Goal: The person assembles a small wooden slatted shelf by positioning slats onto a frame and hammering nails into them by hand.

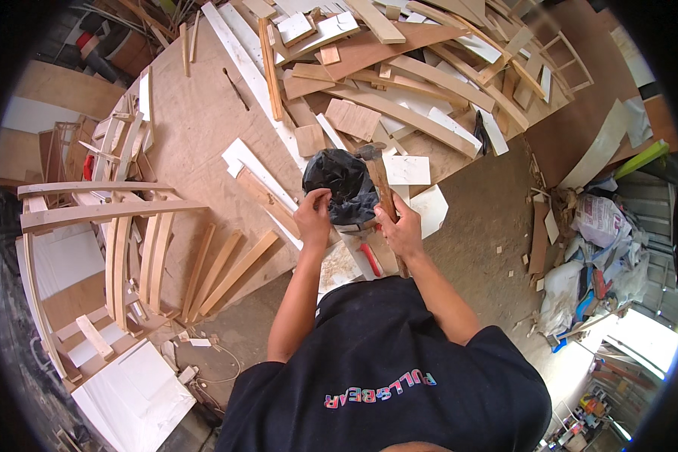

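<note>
The right hand (pixel 401 227) is closed around the wooden handle of the hammer (pixel 382 183), head uppermost just beside the black bag (pixel 340 181); the left hand (pixel 313 217), apart from it, has its fingers curled at the bag's rim, whether gripping I cannot tell. The hammer looks stiff and head-heavy, best held low on the handle; the bag seems light, soft and slippery.

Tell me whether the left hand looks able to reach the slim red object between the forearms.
Probably yes: the slim red object lies uncovered, on the near side of the crumpled black plastic bag, and the left hand is close by, at that bag's edge. Whether it pinches anything is unclear.
</note>
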Available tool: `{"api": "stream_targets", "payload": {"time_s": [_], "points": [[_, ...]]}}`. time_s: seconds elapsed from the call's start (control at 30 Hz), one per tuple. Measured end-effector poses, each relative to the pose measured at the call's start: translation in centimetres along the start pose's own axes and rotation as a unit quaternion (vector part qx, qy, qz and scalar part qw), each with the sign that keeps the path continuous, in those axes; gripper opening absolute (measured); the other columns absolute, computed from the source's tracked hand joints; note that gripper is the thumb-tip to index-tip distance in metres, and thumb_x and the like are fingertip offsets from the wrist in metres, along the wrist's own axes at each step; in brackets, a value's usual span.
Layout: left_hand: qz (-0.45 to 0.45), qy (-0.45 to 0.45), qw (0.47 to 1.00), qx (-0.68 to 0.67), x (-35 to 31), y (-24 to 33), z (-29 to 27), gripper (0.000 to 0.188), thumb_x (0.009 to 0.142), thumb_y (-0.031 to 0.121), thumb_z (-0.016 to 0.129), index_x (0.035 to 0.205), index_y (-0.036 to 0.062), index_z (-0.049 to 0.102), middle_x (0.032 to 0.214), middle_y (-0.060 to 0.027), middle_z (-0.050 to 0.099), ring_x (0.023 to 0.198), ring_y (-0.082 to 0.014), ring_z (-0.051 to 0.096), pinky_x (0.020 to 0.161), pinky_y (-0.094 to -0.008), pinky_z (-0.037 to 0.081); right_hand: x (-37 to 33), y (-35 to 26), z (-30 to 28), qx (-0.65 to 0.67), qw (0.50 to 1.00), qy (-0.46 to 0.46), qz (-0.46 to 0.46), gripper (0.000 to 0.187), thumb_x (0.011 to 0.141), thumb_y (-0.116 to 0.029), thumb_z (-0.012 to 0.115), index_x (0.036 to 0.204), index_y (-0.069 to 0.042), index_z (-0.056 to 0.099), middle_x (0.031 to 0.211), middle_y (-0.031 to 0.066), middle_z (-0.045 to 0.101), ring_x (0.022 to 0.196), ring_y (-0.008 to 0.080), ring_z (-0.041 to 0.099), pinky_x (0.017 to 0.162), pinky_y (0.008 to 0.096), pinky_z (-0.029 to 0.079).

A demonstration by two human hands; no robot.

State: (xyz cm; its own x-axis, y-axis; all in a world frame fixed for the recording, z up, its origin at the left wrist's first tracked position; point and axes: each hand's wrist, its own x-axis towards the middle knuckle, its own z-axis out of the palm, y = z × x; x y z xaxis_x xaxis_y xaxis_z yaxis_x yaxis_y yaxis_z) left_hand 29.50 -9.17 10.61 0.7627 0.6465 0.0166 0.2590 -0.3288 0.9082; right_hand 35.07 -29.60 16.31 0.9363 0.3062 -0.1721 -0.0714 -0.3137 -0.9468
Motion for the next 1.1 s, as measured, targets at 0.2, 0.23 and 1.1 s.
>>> {"api": "stream_targets", "payload": {"time_s": [0.2, 0.23, 1.1], "points": [[-0.135, 0.018, 0.939, -0.316, -2.8, -0.4, -4.9, 0.020, 0.103, -0.001, 0.067, 0.122, -0.0065, 0.070, 0.104, -0.0129, 0.076, 0.095, -0.0194, 0.075, 0.085, -0.0330, 0.066, -1.9, 0.6, 3.3, 0.015, 1.000, -0.002, -0.012, 0.039, 0.100, -0.019, 0.072, 0.136, -0.003, 0.066, 0.083, -0.0004, 0.067, 0.055, 0.0048, 0.054, 0.049, 0.0254, 0.045], [-0.145, 0.012, 0.937, -0.319, -3.3, -0.9, -6.2, 0.022, 0.102, -0.003, 0.066, 0.123, -0.0085, 0.068, 0.108, -0.0145, 0.075, 0.098, -0.0211, 0.076, 0.089, -0.0346, 0.066, -2.4, 0.7, 4.3, 0.016, 1.000, -0.001, -0.020, 0.039, 0.101, -0.019, 0.072, 0.136, -0.004, 0.065, 0.083, -0.0005, 0.067, 0.055, 0.0047, 0.054, 0.048, 0.0254, 0.045], [0.188, 0.042, 0.981, 0.038, -3.8, -17.1, -14.8, 0.027, 0.104, 0.021, 0.070, 0.121, 0.0005, 0.072, 0.097, -0.0115, 0.078, 0.089, -0.0274, 0.076, 0.082, -0.0388, 0.059, -19.6, 0.9, 18.1, 0.059, 0.983, 0.080, 0.152, 0.039, 0.100, -0.023, 0.070, 0.133, -0.004, 0.066, 0.067, 0.0018, 0.064, 0.054, 0.0102, 0.059, 0.052, 0.0305, 0.049]]}}
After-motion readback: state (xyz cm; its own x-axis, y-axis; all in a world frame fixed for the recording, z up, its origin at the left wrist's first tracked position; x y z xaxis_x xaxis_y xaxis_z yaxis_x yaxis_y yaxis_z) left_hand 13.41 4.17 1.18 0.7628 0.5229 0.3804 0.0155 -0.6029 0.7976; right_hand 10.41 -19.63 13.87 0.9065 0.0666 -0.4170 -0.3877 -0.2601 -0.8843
